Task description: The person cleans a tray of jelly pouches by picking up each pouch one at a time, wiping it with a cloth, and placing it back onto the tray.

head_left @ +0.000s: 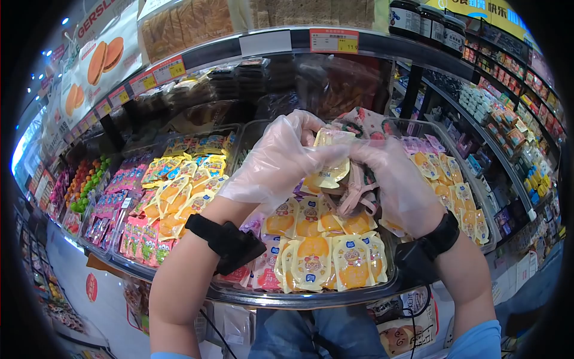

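Note:
Both hands wear clear plastic gloves and meet above the middle tray (305, 297). My left hand (278, 158) pinches a small yellow packet (330, 161) between thumb and fingers. My right hand (388, 170) is closed around a patterned cloth item (362, 122) with pink straps (357, 194), right beside the packet. The cloth partly hides behind the fingers. Under the hands, yellow packets (309, 260) with orange pictures lie in rows in the tray, with pink packets (267, 266) at its left side.
More trays of yellow packets stand at left (176, 194) and right (460, 197). Over the trays runs a shelf edge with price tags (333, 40), holding bread (185, 27) and dark jars (427, 24). Stocked shelves (508, 125) line the right side.

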{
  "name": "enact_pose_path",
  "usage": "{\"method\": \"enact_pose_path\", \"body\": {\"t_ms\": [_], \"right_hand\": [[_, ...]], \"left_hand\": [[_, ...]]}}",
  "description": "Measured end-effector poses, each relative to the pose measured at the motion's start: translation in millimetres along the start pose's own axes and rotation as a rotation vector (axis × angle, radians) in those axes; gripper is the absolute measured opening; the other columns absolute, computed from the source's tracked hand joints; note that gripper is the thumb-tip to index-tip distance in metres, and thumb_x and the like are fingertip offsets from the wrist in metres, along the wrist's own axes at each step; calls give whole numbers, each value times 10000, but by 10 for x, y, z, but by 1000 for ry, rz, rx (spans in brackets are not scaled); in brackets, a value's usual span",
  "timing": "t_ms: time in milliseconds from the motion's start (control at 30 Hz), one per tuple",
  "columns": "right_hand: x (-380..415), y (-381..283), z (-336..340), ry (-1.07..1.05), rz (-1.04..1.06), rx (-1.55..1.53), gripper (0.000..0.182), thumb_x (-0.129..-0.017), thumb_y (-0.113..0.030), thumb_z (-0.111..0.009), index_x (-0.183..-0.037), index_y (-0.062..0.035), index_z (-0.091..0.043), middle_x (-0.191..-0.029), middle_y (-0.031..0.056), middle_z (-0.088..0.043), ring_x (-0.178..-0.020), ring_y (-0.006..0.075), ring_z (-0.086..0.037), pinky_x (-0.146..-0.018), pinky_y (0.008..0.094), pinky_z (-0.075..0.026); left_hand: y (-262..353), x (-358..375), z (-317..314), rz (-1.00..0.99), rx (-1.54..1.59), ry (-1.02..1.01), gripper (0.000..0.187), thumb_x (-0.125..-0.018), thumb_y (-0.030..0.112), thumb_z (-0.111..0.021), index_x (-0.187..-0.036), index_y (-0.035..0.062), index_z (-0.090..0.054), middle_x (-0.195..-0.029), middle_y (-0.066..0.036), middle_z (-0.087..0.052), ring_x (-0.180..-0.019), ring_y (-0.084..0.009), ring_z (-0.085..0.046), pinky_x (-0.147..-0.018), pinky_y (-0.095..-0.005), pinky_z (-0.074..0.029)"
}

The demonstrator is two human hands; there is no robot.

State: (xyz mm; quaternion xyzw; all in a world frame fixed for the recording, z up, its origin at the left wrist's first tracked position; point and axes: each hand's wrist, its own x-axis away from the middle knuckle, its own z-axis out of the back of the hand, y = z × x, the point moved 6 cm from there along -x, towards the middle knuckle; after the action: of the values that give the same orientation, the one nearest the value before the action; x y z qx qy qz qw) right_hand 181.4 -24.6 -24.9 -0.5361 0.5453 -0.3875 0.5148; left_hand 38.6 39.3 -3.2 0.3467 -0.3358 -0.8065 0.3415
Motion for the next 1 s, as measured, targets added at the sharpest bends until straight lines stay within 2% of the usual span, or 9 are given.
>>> {"method": "enact_pose_path", "body": {"t_ms": [33,100,333,400,567,633,833,967,1000], "right_hand": [[-2,-6,-5,-9,-4,32,232,-902,-111,-628,-1093,17,-662,-956,56,-684,-798,99,-654,-636,248,-534],[21,-6,-31,28,-83,5,265,-901,-92,-618,-1140,20,-642,-978,69,-688,-803,120,-663,-649,260,-540],[41,81,-42,-56,-67,-50,229,-914,-92,-584,-1115,17,-597,-954,96,-664,-822,167,-667,-708,295,-544],[44,107,-31,-117,-4,-29,207,-919,-99,-576,-1091,14,-590,-938,101,-655,-827,175,-665,-724,303,-543],[57,68,-51,-225,123,52,168,-928,-112,-559,-1044,10,-574,-907,109,-636,-837,192,-662,-755,318,-541],[74,104,-94,-192,-197,-345,141,-922,-119,-549,-995,0,-566,-916,108,-631,-833,193,-650,-761,331,-549],[28,127,-101,-7,-168,-464,165,-925,-134,-560,-1005,8,-586,-883,104,-631,-799,192,-641,-769,335,-545],[14,216,-72,-87,-214,-437,192,-924,-127,-555,-1052,9,-600,-915,96,-634,-825,196,-645,-810,342,-544],[21,94,-25,-71,39,-76,211,-934,-137,-545,-1076,7,-599,-946,93,-642,-845,200,-651,-822,351,-548]], "left_hand": [[20,20,1,0,0,0,478,-792,260,-823,-1112,3,-578,-882,-35,-634,-744,-83,-597,-616,-240,-501],[-12,75,-71,130,294,-86,471,-817,250,-795,-1145,33,-535,-890,-36,-633,-741,-81,-605,-557,-234,-487],[-5,70,-45,159,236,-101,406,-835,169,-760,-1117,27,-506,-903,-26,-606,-778,-80,-601,-584,-234,-488],[3,36,-29,-34,312,-26,357,-836,109,-749,-1081,20,-507,-911,-18,-590,-817,-62,-571,-673,-216,-481],[-5,-3,35,-156,135,107,283,-835,41,-734,-1015,28,-516,-897,0,-556,-820,-45,-537,-719,-202,-462],[27,6,42,-223,111,150,268,-834,33,-734,-993,33,-518,-887,6,-546,-802,-41,-532,-703,-201,-462],[98,43,74,-355,115,215,230,-855,31,-718,-960,45,-514,-857,28,-527,-749,-24,-505,-652,-194,-448],[107,43,72,-264,206,180,228,-882,69,-703,-1025,34,-530,-874,23,-543,-741,-22,-505,-651,-186,-445],[90,39,73,-233,237,176,232,-896,90,-693,-1056,32,-535,-885,18,-560,-738,-21,-511,-648,-180,-445]]}}
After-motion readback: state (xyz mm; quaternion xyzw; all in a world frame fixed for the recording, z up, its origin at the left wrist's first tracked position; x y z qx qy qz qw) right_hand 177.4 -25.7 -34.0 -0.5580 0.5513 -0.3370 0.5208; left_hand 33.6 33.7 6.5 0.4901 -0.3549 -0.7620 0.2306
